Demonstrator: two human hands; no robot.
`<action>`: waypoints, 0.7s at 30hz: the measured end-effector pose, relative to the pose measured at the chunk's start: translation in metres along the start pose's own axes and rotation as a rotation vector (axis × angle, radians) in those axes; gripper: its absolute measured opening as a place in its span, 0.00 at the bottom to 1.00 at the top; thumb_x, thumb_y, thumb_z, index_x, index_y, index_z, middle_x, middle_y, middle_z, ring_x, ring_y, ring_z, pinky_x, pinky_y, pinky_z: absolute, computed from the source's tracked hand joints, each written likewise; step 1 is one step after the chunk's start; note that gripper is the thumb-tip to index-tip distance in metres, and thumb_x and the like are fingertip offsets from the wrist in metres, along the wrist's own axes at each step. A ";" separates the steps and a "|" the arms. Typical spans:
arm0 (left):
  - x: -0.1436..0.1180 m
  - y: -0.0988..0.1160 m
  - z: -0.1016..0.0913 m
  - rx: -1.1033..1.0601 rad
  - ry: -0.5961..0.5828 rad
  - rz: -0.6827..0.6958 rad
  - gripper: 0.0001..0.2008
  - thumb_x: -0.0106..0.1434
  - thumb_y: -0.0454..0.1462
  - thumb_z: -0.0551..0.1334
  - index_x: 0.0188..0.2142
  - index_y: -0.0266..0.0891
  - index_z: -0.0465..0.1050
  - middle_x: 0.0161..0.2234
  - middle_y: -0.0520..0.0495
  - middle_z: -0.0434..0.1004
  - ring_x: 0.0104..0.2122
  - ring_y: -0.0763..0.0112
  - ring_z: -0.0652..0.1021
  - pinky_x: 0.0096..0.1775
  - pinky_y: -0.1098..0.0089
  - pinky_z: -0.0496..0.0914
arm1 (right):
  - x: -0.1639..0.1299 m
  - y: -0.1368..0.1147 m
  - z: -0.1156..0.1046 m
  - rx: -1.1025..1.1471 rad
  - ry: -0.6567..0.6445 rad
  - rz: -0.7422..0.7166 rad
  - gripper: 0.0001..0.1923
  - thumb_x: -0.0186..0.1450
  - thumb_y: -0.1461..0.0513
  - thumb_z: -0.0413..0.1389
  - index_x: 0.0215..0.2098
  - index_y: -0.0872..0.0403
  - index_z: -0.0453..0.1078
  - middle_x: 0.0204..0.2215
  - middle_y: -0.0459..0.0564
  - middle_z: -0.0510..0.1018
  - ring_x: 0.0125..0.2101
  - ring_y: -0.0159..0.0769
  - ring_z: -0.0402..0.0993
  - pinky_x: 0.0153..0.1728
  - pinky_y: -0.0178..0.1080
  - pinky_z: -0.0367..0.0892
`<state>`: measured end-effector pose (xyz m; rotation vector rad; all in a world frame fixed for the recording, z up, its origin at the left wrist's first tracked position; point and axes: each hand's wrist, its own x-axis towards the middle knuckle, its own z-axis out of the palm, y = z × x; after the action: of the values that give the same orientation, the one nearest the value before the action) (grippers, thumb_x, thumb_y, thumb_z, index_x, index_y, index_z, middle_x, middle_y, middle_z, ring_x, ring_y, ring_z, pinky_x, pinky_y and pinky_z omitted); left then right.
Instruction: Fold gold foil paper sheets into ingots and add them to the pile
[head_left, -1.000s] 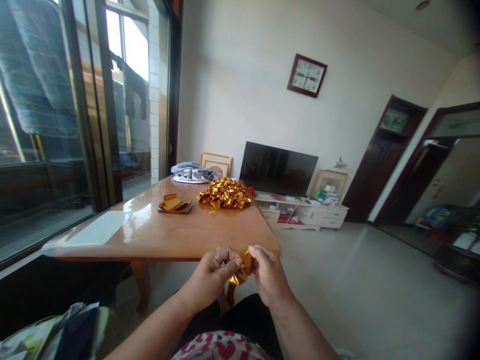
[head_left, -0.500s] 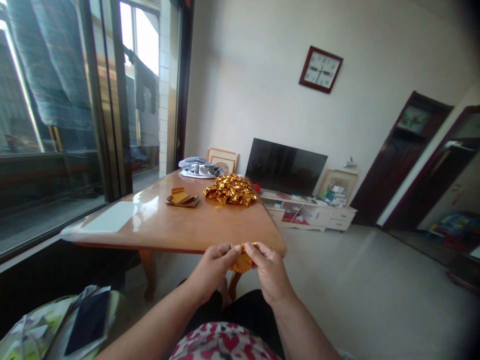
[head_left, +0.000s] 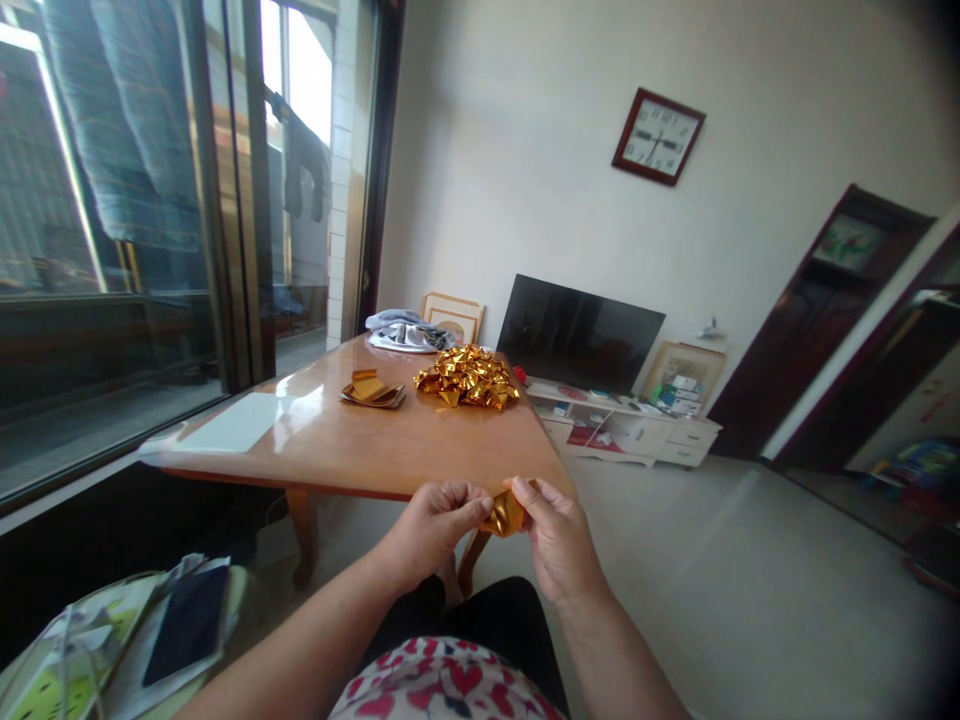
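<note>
Ahead of the seated person stands a large wooden bench point(head_left: 360, 450), glossy top, lit from the glass doors on the left. On its left near corner lies a flat white sheet point(head_left: 236, 422). Farther back, near the middle, sits a heap of folded gold foil pieces point(head_left: 466, 376); just left of the heap, apart from it, a small stack of flat gold foil sheets point(head_left: 372, 389); at the far edge, a bundled grey cloth point(head_left: 406, 331). Beyond the bench: dark television point(head_left: 579, 335) on a low white cabinet point(head_left: 626, 432), red-framed clock point(head_left: 658, 136) on the wall above. Lower left of view: a dark phone point(head_left: 187, 625) resting on papers. Below the bench's near edge, over the lap, both hands meet. Left hand point(head_left: 431, 530) and right hand point(head_left: 559, 535) each pinch one small gold foil piece point(head_left: 504, 513) between thumb and fingers, fingers narrow and closed on it, left from its left side, right from its right. Foil piece held in the air, clear of the bench, partly hidden by fingertips.
</note>
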<state>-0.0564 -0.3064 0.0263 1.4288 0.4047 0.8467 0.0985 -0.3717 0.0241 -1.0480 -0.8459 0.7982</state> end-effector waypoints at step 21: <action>0.001 0.004 -0.034 0.082 -0.198 0.020 0.12 0.65 0.40 0.62 0.43 0.37 0.79 0.41 0.45 0.82 0.43 0.62 0.78 0.50 0.65 0.65 | 0.008 -0.010 0.002 0.041 0.044 -0.026 0.17 0.56 0.51 0.68 0.34 0.56 0.81 0.26 0.47 0.75 0.27 0.32 0.66 0.27 0.35 0.60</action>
<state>-0.0813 -0.2822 0.0260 1.5795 0.2776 0.7036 0.1020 -0.3672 0.0352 -1.0129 -0.8014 0.7648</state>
